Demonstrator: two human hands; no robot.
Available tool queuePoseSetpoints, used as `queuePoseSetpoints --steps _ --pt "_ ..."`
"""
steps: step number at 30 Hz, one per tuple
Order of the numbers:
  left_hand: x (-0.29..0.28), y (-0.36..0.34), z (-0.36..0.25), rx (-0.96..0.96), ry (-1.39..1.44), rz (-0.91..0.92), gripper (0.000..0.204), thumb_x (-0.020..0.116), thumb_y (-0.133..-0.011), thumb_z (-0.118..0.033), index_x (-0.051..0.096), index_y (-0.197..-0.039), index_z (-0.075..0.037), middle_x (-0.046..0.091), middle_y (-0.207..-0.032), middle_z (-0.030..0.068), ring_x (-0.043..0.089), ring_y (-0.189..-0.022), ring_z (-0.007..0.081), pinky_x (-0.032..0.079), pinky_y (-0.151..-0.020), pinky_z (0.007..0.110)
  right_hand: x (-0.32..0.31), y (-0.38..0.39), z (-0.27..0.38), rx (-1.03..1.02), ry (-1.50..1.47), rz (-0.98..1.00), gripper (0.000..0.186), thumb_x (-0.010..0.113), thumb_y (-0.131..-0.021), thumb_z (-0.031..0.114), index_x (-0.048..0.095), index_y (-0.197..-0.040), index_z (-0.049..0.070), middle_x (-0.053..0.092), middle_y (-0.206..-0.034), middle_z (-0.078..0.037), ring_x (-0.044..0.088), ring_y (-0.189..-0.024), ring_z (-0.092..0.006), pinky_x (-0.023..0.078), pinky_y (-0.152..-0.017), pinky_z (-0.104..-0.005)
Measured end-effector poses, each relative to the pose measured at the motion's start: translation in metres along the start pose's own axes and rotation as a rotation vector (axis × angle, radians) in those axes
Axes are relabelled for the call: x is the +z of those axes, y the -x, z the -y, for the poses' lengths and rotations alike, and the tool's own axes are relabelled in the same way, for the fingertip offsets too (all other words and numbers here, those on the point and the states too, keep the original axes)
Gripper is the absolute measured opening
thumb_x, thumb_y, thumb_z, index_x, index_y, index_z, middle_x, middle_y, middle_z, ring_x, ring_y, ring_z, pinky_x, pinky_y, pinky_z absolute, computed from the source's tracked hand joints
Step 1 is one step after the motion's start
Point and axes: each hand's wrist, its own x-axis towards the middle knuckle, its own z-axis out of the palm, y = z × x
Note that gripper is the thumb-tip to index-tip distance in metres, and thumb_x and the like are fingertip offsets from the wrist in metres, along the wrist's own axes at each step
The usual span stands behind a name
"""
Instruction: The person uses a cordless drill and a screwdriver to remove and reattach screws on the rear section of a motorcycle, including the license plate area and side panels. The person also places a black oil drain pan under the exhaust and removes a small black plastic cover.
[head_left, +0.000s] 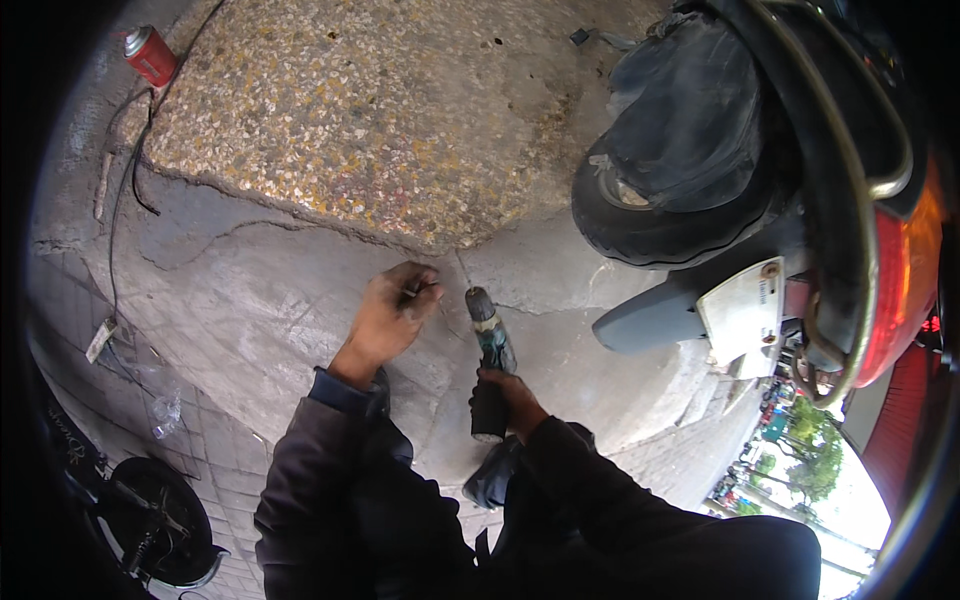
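Note:
My right hand is wrapped round the dark grip of a cordless drill with a black chuck and a green and black body. From its chuck a long thin bit points away from me, its tip near the broken edge of the pebbled slab. Just left of the drill is my left hand, above the grey concrete. Its fingers are curled with the tips together; something small and dark may be between them, too small to make out.
On the right stands a motorcycle, its rear tyre, white plate and red tail light nearest. A red spray can stands far left beside a black cable. A clear plastic piece and another black vehicle are lower left.

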Motion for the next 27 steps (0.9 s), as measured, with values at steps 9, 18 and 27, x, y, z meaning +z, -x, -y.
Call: queuePoseSetpoints --steps 9,18,27 --pt "-0.015 0.11 -0.047 -0.211 -0.087 -0.245 0.018 0.07 -0.089 -0.014 0.065 -0.104 -0.005 0.06 -0.076 -0.0004 0.057 -0.076 0.0101 0.045 -0.069 0.025 -0.004 0.138 -0.053 0.186 -0.075 -0.088 0.02 0.073 -0.084 0.024 0.061 -0.09 0.01 0.06 -0.07 -0.003 0.062 -0.061 -0.0178 0.053 -0.054 -0.0331" --pt "-0.049 0.251 -0.096 0.147 -0.573 -0.231 0.039 0.065 -0.092 -0.013 0.055 -0.127 -0.002 0.059 -0.123 0.0125 0.059 -0.102 0.0193 0.05 -0.084 0.032 0.023 0.235 -0.05 0.161 0.134 0.037 0.022 0.071 -0.085 0.024 0.053 -0.081 0.013 0.053 -0.065 -0.002 0.055 -0.055 -0.0174 0.046 -0.05 -0.0333" --pt "0.07 0.334 -0.144 -0.019 -0.056 -0.311 0.022 0.063 -0.094 -0.013 0.062 -0.11 0.002 0.066 -0.087 0.0034 0.058 -0.073 0.008 0.047 -0.063 0.023 -0.103 0.267 -0.114 0.01 0.103 0.299 0.022 0.07 -0.086 0.03 0.055 -0.082 0.014 0.055 -0.067 -0.001 0.059 -0.06 -0.0182 0.051 -0.054 -0.0355"
